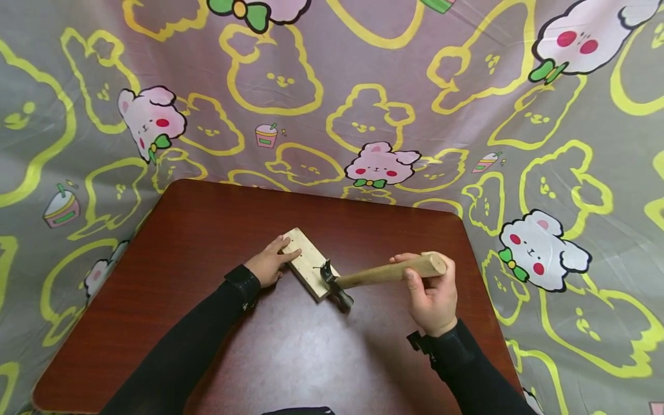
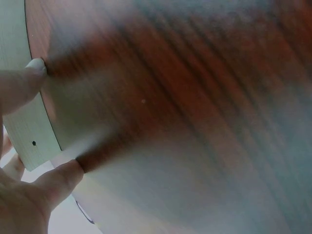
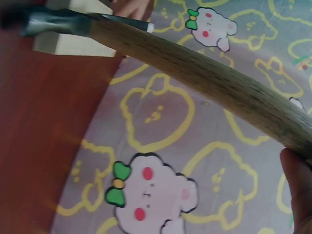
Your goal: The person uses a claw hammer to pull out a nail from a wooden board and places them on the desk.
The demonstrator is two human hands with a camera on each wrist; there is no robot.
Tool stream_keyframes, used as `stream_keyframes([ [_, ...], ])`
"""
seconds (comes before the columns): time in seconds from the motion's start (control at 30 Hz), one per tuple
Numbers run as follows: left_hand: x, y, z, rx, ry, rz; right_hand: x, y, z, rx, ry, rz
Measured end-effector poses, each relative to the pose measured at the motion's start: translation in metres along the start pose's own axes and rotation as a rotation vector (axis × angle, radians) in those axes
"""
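A pale wooden block [image 1: 307,259] lies slantwise on the table, with small dark marks on its top. My left hand [image 1: 268,263] holds its far left end, fingers and thumb spread around it. In the left wrist view, a dark hole shows near the block's end [image 2: 36,131]. My right hand [image 1: 434,294] grips a claw hammer by its wooden handle [image 1: 381,273], near the butt. The dark hammer head [image 1: 338,288] is at the block's near right end, claw over the wood and striking face past the edge. A thin dark nail [image 1: 317,267] shows beside the claw.
The reddish-brown table [image 1: 218,213] has rounded corners and a bright glare near its front. A grey curtain [image 1: 306,69] with yellow outlines and cartoon rabbits hangs behind and along both sides. Black sleeves cover both arms, with a dark strap [image 1: 242,285] at the left wrist.
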State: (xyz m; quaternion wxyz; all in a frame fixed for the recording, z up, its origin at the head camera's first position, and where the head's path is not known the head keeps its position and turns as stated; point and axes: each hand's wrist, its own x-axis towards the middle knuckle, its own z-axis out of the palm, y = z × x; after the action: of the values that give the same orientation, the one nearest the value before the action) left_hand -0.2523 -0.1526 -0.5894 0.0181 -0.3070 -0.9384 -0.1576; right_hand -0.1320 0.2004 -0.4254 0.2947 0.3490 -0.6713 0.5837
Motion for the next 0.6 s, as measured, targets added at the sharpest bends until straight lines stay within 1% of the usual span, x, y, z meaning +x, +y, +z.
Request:
stream_keyframes([
  [0.1, 0.000, 0.000, 0.000, -0.003, -0.008, -0.011, -0.014, 0.011, -0.009, 0.059, 0.035, -0.026],
  [0.17, 0.000, -0.001, 0.000, 0.000, -0.011, -0.016, -0.022, 0.017, -0.015, 0.103, 0.052, -0.025],
  [0.33, 0.001, -0.003, 0.003, -0.007, -0.017, -0.012, -0.036, 0.025, -0.029, 0.222, 0.077, 0.028],
  [0.47, 0.001, -0.001, 0.004, 0.009, -0.037, -0.023, -0.039, 0.025, -0.038, 0.255, 0.089, 0.071],
  [0.6, 0.002, 0.002, 0.003, 0.018, -0.022, -0.034, -0.035, 0.025, -0.041, 0.251, 0.074, 0.101],
])
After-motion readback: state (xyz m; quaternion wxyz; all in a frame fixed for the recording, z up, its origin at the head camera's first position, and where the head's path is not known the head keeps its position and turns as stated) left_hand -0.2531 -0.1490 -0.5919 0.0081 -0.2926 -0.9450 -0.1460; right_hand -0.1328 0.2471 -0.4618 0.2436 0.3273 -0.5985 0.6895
